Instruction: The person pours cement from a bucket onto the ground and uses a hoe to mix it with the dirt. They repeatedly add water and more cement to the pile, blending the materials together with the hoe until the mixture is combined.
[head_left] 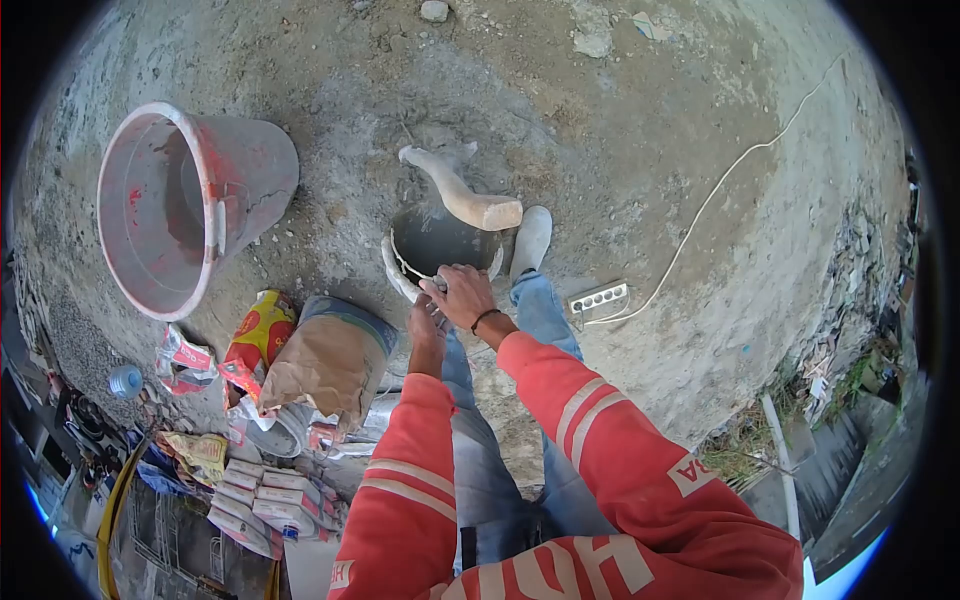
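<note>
Dusty, bare ground (660, 140) surrounds a bucket (392, 268) with dark grey contents. At the bucket's near rim, the right hand (466, 297) curls around a small grey object (438, 284); the left hand (427, 322) is just beside it, its grip unclear. By the bucket's far edge is a pale curved object (470, 201); left of the bucket, a large tub (250, 165); right, a power strip (598, 298).

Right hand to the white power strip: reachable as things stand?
Probably not without leaning or stepping: the right hand is at the near rim of the bucket, and the right leg stands between it and the power strip.
</note>
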